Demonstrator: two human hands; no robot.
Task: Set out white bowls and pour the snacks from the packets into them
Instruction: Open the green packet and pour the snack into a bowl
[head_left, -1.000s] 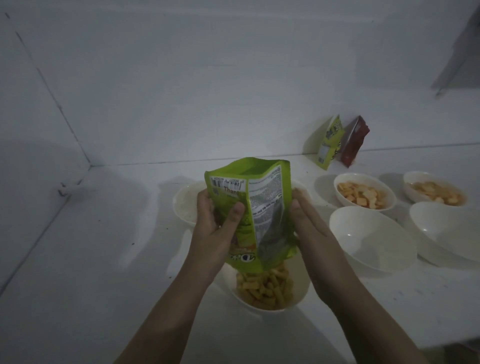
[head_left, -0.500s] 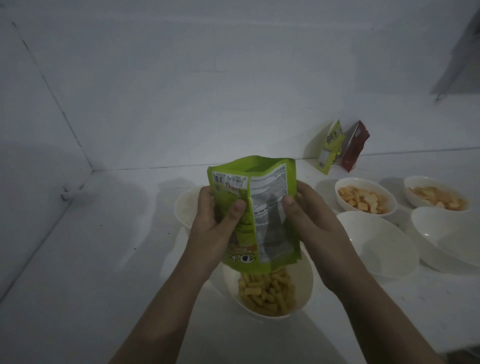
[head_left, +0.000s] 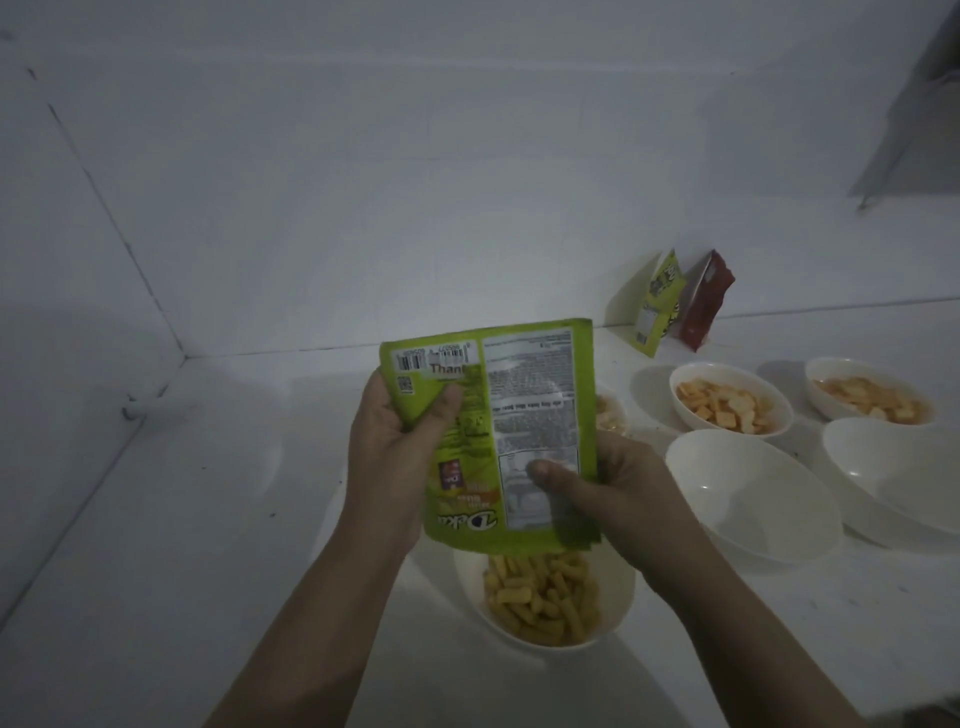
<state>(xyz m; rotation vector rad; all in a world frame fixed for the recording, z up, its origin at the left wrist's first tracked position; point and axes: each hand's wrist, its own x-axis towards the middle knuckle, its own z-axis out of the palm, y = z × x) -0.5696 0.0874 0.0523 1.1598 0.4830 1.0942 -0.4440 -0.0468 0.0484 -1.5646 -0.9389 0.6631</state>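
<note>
Green packet (head_left: 511, 436): centre frame, inverted, pinched by left hand (head_left: 387, 447) and right hand (head_left: 618, 488).
Bowl of yellow sticks (head_left: 550, 597): lower centre, directly below the packet.
Empty bowls (head_left: 748, 493): right.
Filled bowls (head_left: 727, 397): upper right.
Leaning packets (head_left: 662, 304): against the wall, upper right.

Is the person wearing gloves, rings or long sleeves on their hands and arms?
No. Both the left hand and the right hand are bare, with no gloves, rings or watch showing. The forearms are bare too; no sleeve reaches into view. Short fingernails show on the thumbs.
</note>
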